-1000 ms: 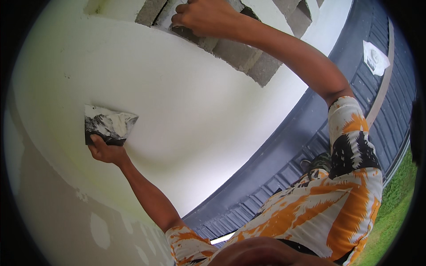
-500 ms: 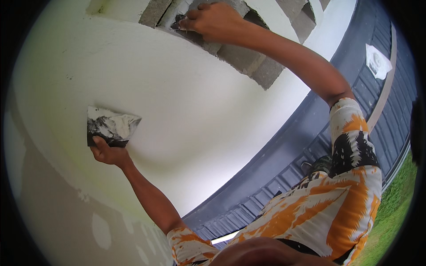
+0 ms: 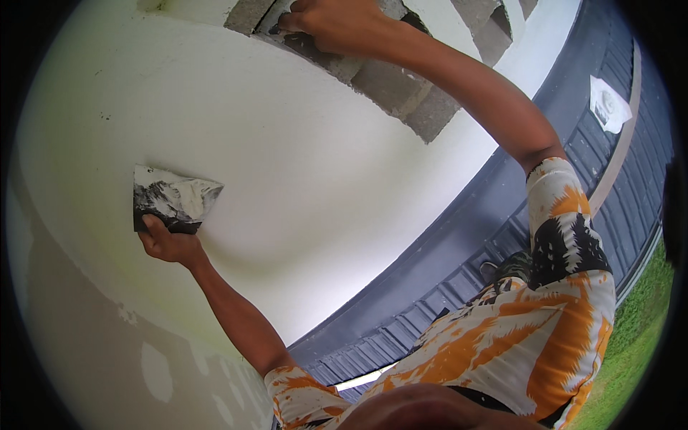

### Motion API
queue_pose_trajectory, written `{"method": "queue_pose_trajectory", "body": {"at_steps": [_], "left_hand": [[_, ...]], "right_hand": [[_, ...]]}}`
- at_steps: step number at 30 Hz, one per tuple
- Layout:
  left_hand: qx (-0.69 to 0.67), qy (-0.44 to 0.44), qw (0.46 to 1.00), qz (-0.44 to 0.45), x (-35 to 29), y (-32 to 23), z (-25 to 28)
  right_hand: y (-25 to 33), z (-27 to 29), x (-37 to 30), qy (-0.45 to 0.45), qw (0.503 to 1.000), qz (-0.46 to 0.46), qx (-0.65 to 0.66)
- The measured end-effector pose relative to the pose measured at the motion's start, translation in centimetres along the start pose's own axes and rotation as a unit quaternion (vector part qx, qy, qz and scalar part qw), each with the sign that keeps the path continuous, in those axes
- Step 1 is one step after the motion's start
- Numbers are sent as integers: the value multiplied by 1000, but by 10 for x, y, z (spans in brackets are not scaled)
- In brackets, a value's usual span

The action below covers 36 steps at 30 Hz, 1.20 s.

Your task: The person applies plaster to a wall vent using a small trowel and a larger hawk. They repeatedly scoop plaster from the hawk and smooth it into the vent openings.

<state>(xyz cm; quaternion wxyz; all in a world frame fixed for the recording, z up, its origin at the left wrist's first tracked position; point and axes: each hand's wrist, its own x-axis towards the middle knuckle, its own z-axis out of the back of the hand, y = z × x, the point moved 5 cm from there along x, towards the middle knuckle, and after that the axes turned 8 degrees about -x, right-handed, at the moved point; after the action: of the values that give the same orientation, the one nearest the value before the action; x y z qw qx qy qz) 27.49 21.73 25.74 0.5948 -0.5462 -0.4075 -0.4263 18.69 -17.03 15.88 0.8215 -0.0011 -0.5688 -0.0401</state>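
Note:
At the left, my left hand (image 3: 168, 239) is closed on the lower edge of a flat, four-sided dark plate (image 3: 174, 197). White putty is smeared over its face, and my thumb lies on the front. Higher up, my right hand (image 3: 340, 25) is bent round a dark tool (image 3: 275, 30), of which only a small end shows by the fingertips. The rest of that tool is hidden by the hand. This hand is at the grey, rough-edged block opening (image 3: 390, 87) in the white wall (image 3: 287, 150).
Dark ribbed metal sheeting (image 3: 401, 340) runs below the wall. On it, at the right, lie a white crumpled sheet (image 3: 609, 104) and a long narrow strip (image 3: 618, 161). Grass (image 3: 638, 337) shows at the lower right. More grey block openings (image 3: 489, 36) are at the top.
My right hand has shifted slightly up and left along the block opening, and less of the dark tool shows. My left hand and its plate sit slightly further left and up.

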Motion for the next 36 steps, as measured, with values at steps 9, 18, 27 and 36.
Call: {"method": "queue_pose_trajectory", "body": {"at_steps": [9, 18, 27, 36], "left_hand": [[-48, 10, 999, 17, -2, -4, -5], [-16, 7, 1000, 9, -3, 3, 2], [-45, 17, 999, 20, 2, 10, -1], [-48, -6, 999, 3, -2, 3, -10]], "right_hand": [[-6, 12, -24, -37, 998, -46, 12], [-4, 1, -33, 49, 995, -61, -58], [-28, -21, -22, -25, 987, -137, -74], [-12, -8, -5, 22, 994, -42, -95]]}}
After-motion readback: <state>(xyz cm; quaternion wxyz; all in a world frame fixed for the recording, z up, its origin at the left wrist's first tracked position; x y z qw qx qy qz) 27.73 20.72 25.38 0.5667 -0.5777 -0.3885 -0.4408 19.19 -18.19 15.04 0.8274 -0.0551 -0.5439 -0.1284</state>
